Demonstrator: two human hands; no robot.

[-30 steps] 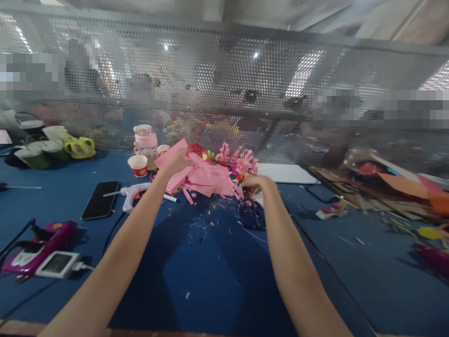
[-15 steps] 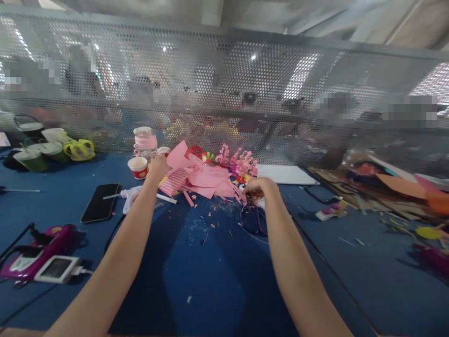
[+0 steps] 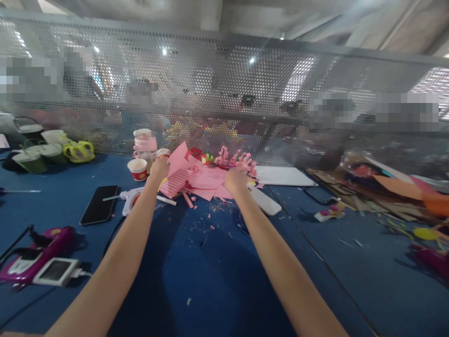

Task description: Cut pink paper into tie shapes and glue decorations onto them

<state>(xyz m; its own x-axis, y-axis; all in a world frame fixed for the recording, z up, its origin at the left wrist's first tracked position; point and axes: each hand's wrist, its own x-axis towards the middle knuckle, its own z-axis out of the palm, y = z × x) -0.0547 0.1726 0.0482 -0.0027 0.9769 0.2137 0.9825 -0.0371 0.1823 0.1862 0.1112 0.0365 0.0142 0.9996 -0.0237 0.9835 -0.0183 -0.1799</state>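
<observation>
At the left edge of the pink paper pile, my left hand (image 3: 159, 169) has curled fingers against a raised pink paper sheet (image 3: 178, 160), which it seems to pinch. My right hand (image 3: 235, 180) reaches onto the right part of the pile; its fingertips are hidden behind the hand. Between the hands lie flat pink sheets (image 3: 206, 179) and a striped pink piece (image 3: 173, 186). Curled pink paper strips (image 3: 242, 160) stand behind my right hand. Beside my right wrist is a white, rounded flat object (image 3: 264, 200). A glue gun (image 3: 131, 199) lies near my left forearm.
A paper cup (image 3: 137, 169) and a pink-banded bottle (image 3: 145, 144) stand left of the pile. A phone (image 3: 100, 204) and purple power strip (image 3: 38, 252) lie farther left. A white board (image 3: 284, 176) and cardboard (image 3: 333, 187) are at right. A perforated metal screen (image 3: 217, 84) closes the back.
My right hand has moved left onto the pink paper, uncovering the white flat object. My left hand has stayed nearly in place beside the raised sheet.
</observation>
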